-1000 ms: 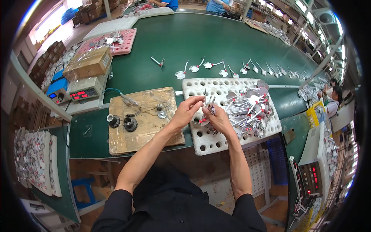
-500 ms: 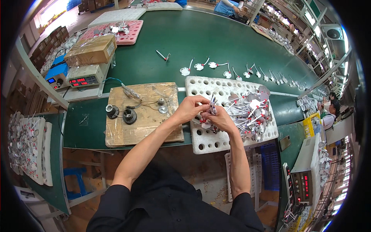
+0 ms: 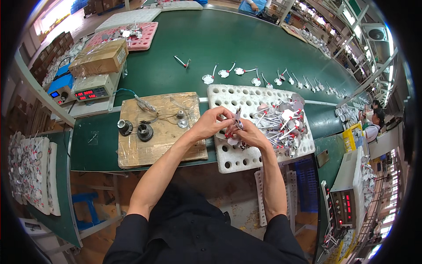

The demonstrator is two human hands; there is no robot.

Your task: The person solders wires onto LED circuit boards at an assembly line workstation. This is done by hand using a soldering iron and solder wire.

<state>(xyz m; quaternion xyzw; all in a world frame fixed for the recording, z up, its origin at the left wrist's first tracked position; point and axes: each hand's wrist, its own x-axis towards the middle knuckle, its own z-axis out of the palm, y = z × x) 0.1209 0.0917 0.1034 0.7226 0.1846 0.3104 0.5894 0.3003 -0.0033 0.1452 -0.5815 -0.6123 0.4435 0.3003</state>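
My left hand (image 3: 211, 124) and my right hand (image 3: 252, 134) meet above the left part of a white foam tray with round holes (image 3: 227, 94). My right hand is closed around a small bunch of wire leads (image 3: 238, 115) that stick up between the fingers. The left fingers are pinched at the same leads; the exact contact is hidden. Beside and under the right hand lies a pile of round silvery plates with white wires and red bits (image 3: 288, 127), heaped on the tray.
A taped wooden board with black round sockets (image 3: 164, 152) lies to the left. Behind it stand a meter with red digits (image 3: 90, 93) and a cardboard box (image 3: 99, 59). Wired white discs (image 3: 208, 79) form a row across the green table (image 3: 176, 35). A person in blue (image 3: 255, 6) is at the far side.
The whole view has shifted slightly. My hands remain together over the foam tray, with the left fingers a little differently bent at the leads.
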